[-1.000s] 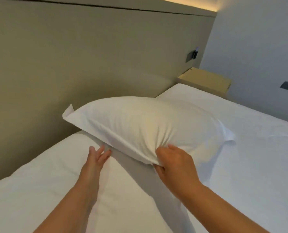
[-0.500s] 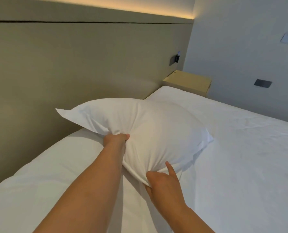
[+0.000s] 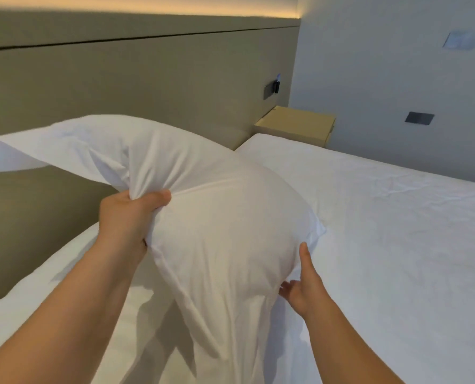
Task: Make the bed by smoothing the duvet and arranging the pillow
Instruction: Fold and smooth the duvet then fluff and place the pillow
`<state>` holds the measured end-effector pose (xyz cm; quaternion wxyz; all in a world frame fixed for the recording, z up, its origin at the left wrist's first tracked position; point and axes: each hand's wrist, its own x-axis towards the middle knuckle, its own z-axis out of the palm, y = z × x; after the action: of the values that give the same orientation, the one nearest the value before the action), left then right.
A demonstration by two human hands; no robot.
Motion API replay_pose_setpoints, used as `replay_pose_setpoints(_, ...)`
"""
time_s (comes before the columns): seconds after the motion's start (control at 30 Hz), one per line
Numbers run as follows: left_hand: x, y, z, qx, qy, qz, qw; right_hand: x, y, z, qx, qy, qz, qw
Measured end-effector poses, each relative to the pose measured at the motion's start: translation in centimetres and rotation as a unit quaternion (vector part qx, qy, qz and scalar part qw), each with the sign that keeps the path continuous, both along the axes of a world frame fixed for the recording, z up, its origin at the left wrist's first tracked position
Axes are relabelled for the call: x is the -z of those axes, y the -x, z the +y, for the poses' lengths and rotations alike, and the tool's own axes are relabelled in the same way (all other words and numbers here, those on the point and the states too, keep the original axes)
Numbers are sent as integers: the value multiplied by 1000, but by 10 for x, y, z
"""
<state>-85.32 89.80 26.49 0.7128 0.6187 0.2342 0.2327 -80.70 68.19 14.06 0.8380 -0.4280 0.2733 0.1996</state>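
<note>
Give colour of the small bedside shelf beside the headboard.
Pale tan, plain, no pattern: the bedside shelf shows best in the head view.

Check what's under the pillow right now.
The pillow is held up, gripped by the left hand, with the right hand open against its lower edge. Below it shows white duvet with the pillow's shadow. The patch straight behind its lower end is covered.
</note>
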Motion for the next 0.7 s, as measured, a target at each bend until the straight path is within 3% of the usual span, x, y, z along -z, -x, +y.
replay_pose_setpoints(0.1,-17,27,11,4,-16,-23,1000,-13,0,20,-49,8,-49,998)
replay_pose_setpoints(0.23,-25,73,31,-8,-29,-24,999,-38,13,39,-7,74,-75,994)
replay_pose_setpoints(0.37,-25,163,70,-35,-41,-63,997,-62,73,70,-43,83,-164,982)
replay_pose_setpoints(0.47,-12,234,108,-82,-29,3,996,-61,131,105,-79,58,-197,976)
replay_pose_setpoints(0.57,27,282,126,-123,-15,123,985,-45,169,127,-73,89,-179,977)
replay_pose_setpoints(0.7,64,312,133,-100,92,179,974,-38,191,136,-54,148,-148,976)
